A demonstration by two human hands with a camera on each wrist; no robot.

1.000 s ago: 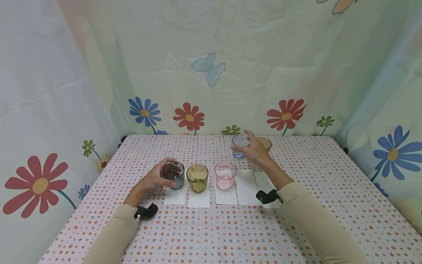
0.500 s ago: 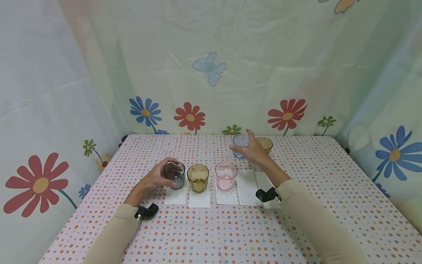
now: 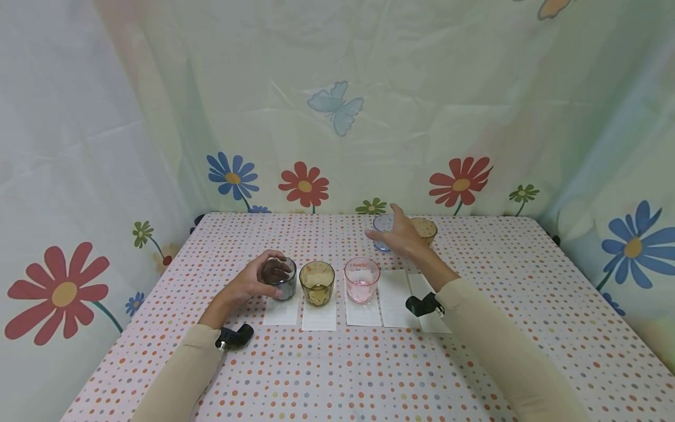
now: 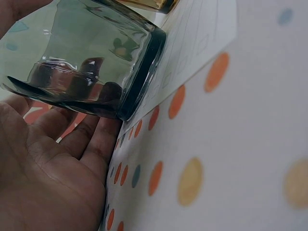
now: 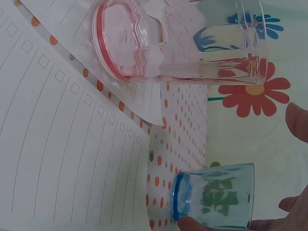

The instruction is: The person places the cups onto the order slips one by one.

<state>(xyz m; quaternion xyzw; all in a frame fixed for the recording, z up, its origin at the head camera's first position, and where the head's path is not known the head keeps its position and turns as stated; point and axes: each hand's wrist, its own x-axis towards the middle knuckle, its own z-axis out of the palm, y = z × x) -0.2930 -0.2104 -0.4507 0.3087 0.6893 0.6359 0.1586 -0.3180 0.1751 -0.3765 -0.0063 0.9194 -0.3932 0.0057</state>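
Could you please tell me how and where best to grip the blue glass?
I'd grip the blue glass by its side wall, below the rim, from the near side: it stands upright, widening toward the rim, and the rear amber glass stands to its right.

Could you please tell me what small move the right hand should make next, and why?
I would probably have the right hand close its fingers around the blue glass: in the right wrist view, one finger shows apart from it, and in the head view the sheet just right of the pink glass holds no glass yet.
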